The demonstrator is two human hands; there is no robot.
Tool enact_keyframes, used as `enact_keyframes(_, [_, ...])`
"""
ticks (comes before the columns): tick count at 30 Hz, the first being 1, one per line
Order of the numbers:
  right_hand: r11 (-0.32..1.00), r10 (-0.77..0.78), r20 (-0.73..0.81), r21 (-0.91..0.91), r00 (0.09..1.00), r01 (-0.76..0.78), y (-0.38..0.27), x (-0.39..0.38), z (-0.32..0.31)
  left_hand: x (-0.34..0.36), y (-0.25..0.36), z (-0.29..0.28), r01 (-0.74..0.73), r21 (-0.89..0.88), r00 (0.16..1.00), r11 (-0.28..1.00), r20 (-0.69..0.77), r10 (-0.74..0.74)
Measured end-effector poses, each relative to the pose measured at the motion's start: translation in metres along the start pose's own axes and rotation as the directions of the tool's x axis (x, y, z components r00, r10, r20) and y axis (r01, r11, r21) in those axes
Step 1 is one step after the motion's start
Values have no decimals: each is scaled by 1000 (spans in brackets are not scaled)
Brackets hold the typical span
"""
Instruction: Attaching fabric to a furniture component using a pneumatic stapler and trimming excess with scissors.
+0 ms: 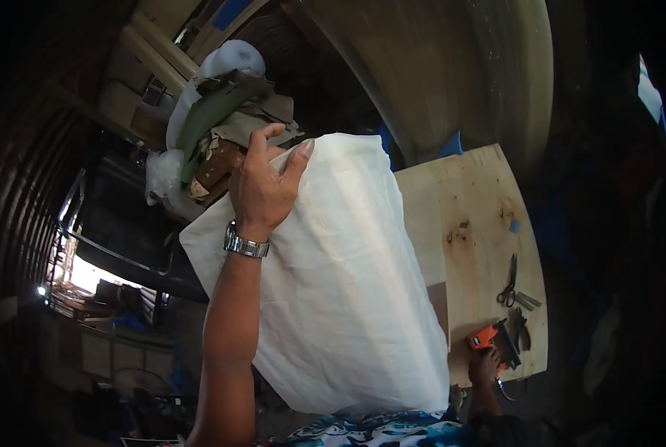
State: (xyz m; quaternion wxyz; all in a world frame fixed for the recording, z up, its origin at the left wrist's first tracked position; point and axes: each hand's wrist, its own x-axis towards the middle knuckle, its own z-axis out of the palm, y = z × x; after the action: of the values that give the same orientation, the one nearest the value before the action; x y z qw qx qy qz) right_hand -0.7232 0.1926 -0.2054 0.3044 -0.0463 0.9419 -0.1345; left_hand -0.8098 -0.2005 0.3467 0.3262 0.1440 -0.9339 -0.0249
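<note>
Your left hand point(267, 186) grips the white cushion point(348, 276) by its far edge, your right hand point(485, 366) an orange stapler point(484, 338), near right.

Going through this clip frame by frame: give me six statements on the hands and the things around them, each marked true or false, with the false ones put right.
1. The left hand is at the upper edge of the white fabric-covered piece. True.
2. The left wrist is bare. False: it wears a silver watch.
3. The right hand is at the orange-and-black tool. True.
4. The scissors lie on the white fabric-covered piece. False: the scissors lie on the wooden board.
5. A small blue scrap is on the wooden board. True.
6. Both hands are on the same thing. False: each is at a different one.
</note>
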Motion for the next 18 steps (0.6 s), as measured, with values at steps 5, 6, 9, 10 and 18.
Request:
enact_keyframes(5, [992, 102, 135, -87, 986, -91, 47, 56, 43, 4, 12, 8, 73, -1, 997, 997, 35, -73])
enact_keyframes(6, [992, 21, 161, -123, 987, -1, 4, 35, -10, -2, -2, 1, 47, 62, 999, 997, 1, -47])
enact_keyframes(9, [993, -117, 66, 41, 991, 115, 9, 36, -54, 0, 1, 3, 71, 66, 997, 995, 20, -73])
enact_keyframes(10, [978, -166, 31, 134, 986, 160, 4, 39, -78, -1, 3, 4, 78, 54, 997, 996, 20, -79])
enact_keyframes(18, [597, -577, 15, 690, 816, 410, -125, -55, -323, -3, 2, -7, 91, 137, 995, 986, 27, -95])
